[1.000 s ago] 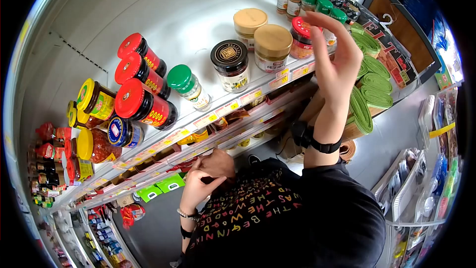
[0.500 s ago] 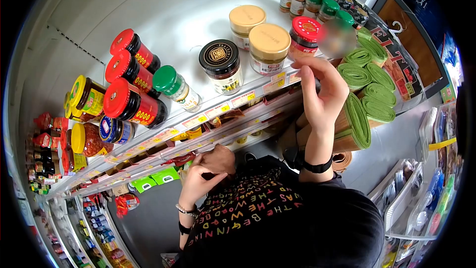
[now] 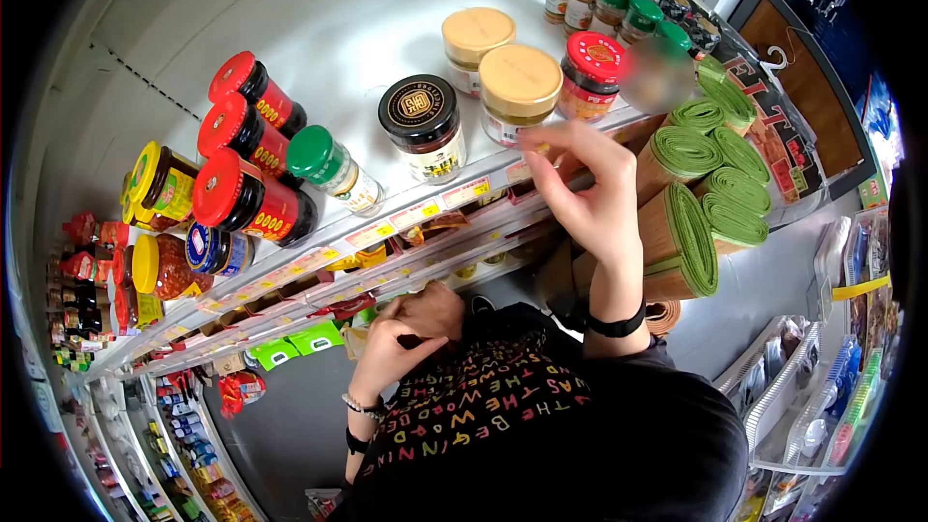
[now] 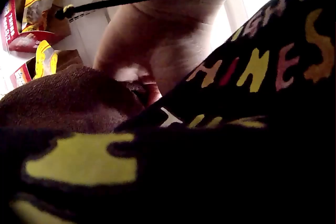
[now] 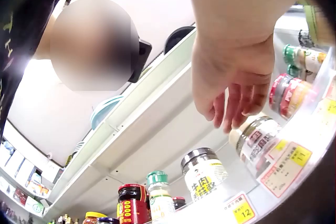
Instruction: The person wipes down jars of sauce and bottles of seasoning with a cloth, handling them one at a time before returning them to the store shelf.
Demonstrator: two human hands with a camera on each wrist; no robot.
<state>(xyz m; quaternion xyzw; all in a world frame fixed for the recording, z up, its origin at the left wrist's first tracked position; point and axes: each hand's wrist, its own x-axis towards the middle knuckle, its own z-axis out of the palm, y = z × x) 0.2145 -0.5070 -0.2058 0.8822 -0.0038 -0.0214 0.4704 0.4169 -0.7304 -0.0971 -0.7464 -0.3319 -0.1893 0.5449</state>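
Note:
My right hand (image 3: 592, 184) reaches over the shelf's front edge, fingers loosely bent and holding nothing. Its fingertips are right at the front of a tan-lidded jar (image 3: 520, 82); in the right wrist view the fingers hang close to that jar's lid. A black-lidded jar (image 3: 422, 126) stands to the left and a red-lidded jar (image 3: 592, 72) to the right. Low by the black shirt, my left hand (image 3: 382, 358) grips a brown cloth (image 3: 430, 311). In the left wrist view the cloth (image 4: 63, 100) has a towel-like nap, and the shirt hides most of the fingers.
Behind stands another tan-lidded jar (image 3: 478, 39). Leftward are a green-capped shaker (image 3: 333, 169) and several red-lidded jars (image 3: 253, 198). Price tags line the shelf edge (image 3: 420, 215). Green-edged rolls (image 3: 691, 237) stand beside the right forearm, and clear bins (image 3: 773, 396) are at lower right.
My right hand has moved left and down, from beside the red-lidded jar to the front of the tan-lidded one. The left hand keeps its grip on the cloth. The jars show no displacement.

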